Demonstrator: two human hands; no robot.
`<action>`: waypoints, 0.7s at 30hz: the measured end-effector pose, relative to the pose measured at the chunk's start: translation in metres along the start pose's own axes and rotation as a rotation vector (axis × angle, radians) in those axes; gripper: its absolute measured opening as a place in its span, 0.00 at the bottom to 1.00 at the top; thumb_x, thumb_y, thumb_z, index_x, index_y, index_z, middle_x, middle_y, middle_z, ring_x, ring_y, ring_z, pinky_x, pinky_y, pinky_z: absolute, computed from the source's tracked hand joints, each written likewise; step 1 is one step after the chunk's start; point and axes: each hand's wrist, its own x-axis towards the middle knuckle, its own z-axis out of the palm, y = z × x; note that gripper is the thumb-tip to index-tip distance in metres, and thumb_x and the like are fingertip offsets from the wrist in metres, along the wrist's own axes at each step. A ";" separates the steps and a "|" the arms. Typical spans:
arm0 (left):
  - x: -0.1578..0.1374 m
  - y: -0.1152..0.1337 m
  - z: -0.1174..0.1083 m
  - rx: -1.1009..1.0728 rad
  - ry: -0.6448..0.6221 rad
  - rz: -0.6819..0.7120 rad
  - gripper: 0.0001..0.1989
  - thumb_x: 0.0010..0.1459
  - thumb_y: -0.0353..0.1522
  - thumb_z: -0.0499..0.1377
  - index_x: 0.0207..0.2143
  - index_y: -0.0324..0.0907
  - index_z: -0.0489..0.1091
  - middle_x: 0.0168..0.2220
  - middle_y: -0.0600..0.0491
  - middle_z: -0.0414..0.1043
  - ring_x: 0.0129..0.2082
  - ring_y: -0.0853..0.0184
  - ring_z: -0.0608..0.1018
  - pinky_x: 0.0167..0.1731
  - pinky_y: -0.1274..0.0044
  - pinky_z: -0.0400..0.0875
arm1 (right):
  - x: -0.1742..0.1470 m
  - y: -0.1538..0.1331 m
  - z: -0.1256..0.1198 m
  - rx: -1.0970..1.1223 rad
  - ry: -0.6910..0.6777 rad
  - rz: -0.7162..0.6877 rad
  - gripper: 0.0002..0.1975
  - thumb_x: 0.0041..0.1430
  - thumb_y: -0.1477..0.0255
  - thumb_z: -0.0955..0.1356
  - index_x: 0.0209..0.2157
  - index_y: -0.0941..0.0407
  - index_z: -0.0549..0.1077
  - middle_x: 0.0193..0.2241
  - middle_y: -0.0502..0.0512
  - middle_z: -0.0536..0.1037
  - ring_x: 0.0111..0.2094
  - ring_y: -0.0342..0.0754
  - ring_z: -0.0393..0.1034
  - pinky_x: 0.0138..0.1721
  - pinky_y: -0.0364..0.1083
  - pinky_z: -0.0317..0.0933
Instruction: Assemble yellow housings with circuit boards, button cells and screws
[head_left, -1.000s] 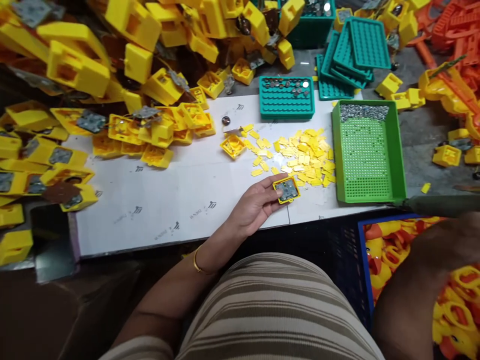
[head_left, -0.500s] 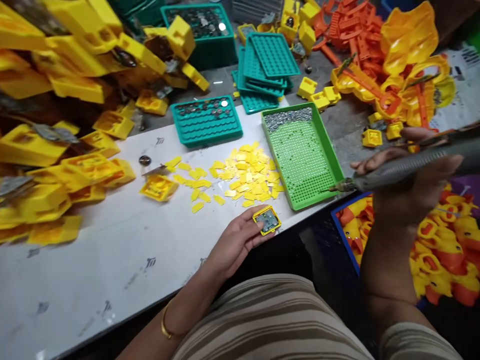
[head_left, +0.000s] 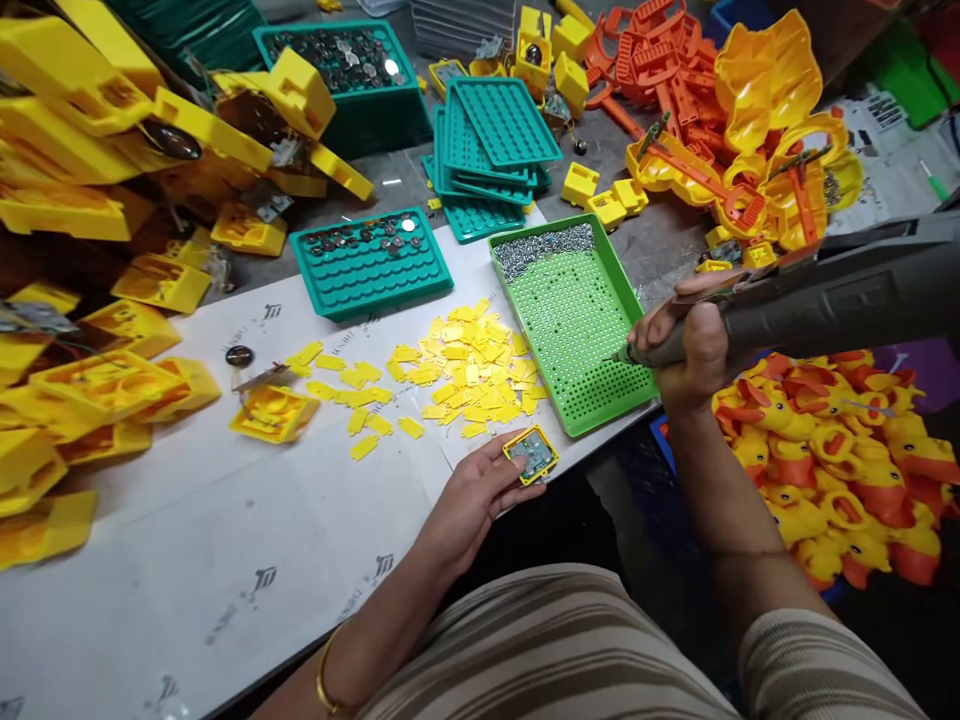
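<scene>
Near the table's front edge my left hand (head_left: 474,500) grips a small yellow plastic housing (head_left: 553,452) with a circuit board (head_left: 532,455) facing up inside it. My right hand (head_left: 694,345) is wrapped round a dark electric screwdriver (head_left: 810,300). Its tip is over the green perforated tray (head_left: 499,285), which has many small screws (head_left: 551,245) heaped at its far end. Whether a screw sits on the tip is too small to tell. Left of the tray lies a pile of small flat yellow plastic pieces (head_left: 480,370).
Teal trays (head_left: 495,120) are stacked behind, and another teal tray (head_left: 371,275) holds round metal parts. Yellow housings (head_left: 112,390) crowd the left side. Orange plastic parts (head_left: 675,80) lie at the back right. Below the table at right are many yellow toy ducks (head_left: 847,470).
My right hand has moved left with the screwdriver, bringing its tip further over the green tray. My left hand still holds the yellow housing. The camera view has shifted to the right.
</scene>
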 end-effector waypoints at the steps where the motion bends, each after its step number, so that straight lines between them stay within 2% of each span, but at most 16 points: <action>1: 0.000 0.000 0.000 0.001 0.001 -0.004 0.15 0.55 0.27 0.61 0.47 0.37 0.72 0.44 0.46 0.78 0.41 0.66 0.79 0.40 0.74 0.79 | 0.000 0.001 0.000 0.001 -0.006 0.005 0.12 0.56 0.53 0.66 0.35 0.45 0.66 0.16 0.44 0.59 0.15 0.46 0.58 0.19 0.48 0.60; 6: 0.000 0.002 0.002 -0.002 0.002 -0.003 0.15 0.55 0.28 0.62 0.47 0.38 0.72 0.44 0.47 0.78 0.41 0.66 0.78 0.40 0.74 0.78 | 0.000 0.007 -0.001 -0.046 -0.034 0.001 0.13 0.56 0.51 0.65 0.36 0.44 0.65 0.16 0.44 0.58 0.15 0.47 0.57 0.21 0.49 0.60; 10: 0.001 0.003 0.002 -0.010 0.006 0.004 0.16 0.55 0.28 0.62 0.47 0.39 0.72 0.43 0.47 0.78 0.40 0.65 0.78 0.39 0.74 0.78 | 0.001 0.006 0.001 -0.136 -0.002 0.046 0.17 0.54 0.48 0.63 0.34 0.45 0.62 0.15 0.44 0.57 0.14 0.48 0.55 0.20 0.50 0.60; 16: 0.002 0.003 0.002 -0.006 -0.010 -0.005 0.17 0.54 0.29 0.63 0.48 0.39 0.72 0.43 0.47 0.78 0.41 0.65 0.78 0.40 0.73 0.78 | 0.001 0.000 0.007 -0.005 -0.005 0.030 0.11 0.54 0.55 0.66 0.31 0.47 0.63 0.14 0.43 0.58 0.13 0.45 0.55 0.16 0.47 0.56; 21: 0.003 0.002 0.002 0.014 -0.020 0.015 0.18 0.52 0.31 0.64 0.47 0.39 0.72 0.45 0.47 0.77 0.42 0.65 0.78 0.40 0.75 0.78 | 0.002 0.007 0.007 0.033 -0.080 0.004 0.11 0.55 0.57 0.69 0.35 0.48 0.68 0.16 0.42 0.62 0.14 0.43 0.59 0.18 0.45 0.59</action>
